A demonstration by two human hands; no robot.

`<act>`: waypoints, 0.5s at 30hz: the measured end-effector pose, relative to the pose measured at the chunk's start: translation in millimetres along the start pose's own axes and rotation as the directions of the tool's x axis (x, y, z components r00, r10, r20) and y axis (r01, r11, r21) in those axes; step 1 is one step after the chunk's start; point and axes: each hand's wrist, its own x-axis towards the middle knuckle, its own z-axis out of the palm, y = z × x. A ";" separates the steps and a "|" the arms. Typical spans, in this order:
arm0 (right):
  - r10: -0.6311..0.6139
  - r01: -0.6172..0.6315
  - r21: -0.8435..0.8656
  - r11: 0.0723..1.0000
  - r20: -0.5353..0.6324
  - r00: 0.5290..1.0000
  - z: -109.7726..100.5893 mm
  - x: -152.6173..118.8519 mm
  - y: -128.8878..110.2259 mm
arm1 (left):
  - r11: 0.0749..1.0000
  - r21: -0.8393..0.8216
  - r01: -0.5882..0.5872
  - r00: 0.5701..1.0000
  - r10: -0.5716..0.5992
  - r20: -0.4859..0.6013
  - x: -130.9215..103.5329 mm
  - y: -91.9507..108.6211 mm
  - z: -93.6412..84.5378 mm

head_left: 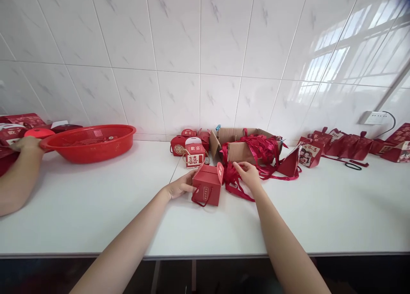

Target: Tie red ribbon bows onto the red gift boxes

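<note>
A small red gift box [206, 187] with a dark red cord handle on its front stands on the white table, its top flaps raised. My left hand [182, 186] holds its left side, thumb in front. To the right of the box, my right hand [247, 173] has thumb and fingertips pressed together at a heap of red ribbon [235, 181]; whether a strand is pinched is too small to tell. The ribbon spills out of an open cardboard box [237, 151] just behind. Behind the red box stands a red and white box [194, 154] with printed characters.
On the left, a red plastic basket [92, 151] sits near another person's hand [28, 145]. Several red boxes [347, 145] and a black ring [352, 166] lie on the right. The white table [205, 234] ends at a front edge; a tiled wall rises behind.
</note>
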 end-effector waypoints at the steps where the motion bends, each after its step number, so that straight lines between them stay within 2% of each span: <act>1: 0.021 -0.024 -0.025 0.999 -0.082 0.996 -1.4 0.7 1.2 | 1.000 -0.006 -0.002 1.000 0.002 0.002 0.2 0.2 0.1; 4: 0.095 -0.118 -0.046 0.992 -0.350 0.932 -11.1 4.6 3.7 | 1.000 -0.012 -0.011 1.000 0.011 -0.001 0.6 0.8 0.4; 6: 0.098 -0.136 -0.034 0.990 -0.530 0.843 -17.5 5.9 1.9 | 1.000 -0.008 -0.013 1.000 0.013 -0.005 0.8 0.8 0.1; 8: 0.006 -0.080 -0.083 0.993 -0.658 0.753 -19.1 5.0 -1.6 | 1.000 -0.010 -0.011 1.000 0.011 -0.006 0.8 0.4 -0.3; 9: -0.076 -0.034 -0.152 0.988 -0.663 0.745 -17.6 4.0 -3.0 | 1.000 -0.013 -0.008 1.000 0.008 -0.004 0.7 0.2 -0.5; 10: -0.162 0.012 -0.248 0.969 -0.599 0.784 -14.5 2.8 -3.8 | 1.000 -0.018 -0.005 1.000 0.005 -0.003 0.6 0.0 -0.7; 11: -0.226 0.058 -0.345 0.937 -0.469 0.854 -10.5 1.5 -3.7 | 1.000 -0.024 -0.002 1.000 0.002 0.001 0.5 -0.1 -0.9; 12: -0.244 0.099 -0.424 0.900 -0.302 0.922 -5.9 0.3 -3.0 | 1.000 -0.029 0.004 1.000 -0.004 0.005 0.4 -0.1 -1.1; 13: -0.225 0.128 -0.478 0.869 -0.151 0.963 -1.5 -0.8 -1.8 | 0.999 -0.033 0.007 1.000 -0.007 0.009 0.3 0.0 -1.4; 14: -0.192 0.137 -0.509 0.850 -0.056 0.980 2.1 -1.6 -0.4 | 0.999 -0.034 0.010 1.000 -0.010 0.011 0.3 0.2 -1.8; 15: -0.158 0.124 -0.526 0.841 -0.019 0.987 4.6 -2.1 1.0 | 0.999 -0.032 0.012 1.000 -0.012 0.012 0.3 0.5 -2.1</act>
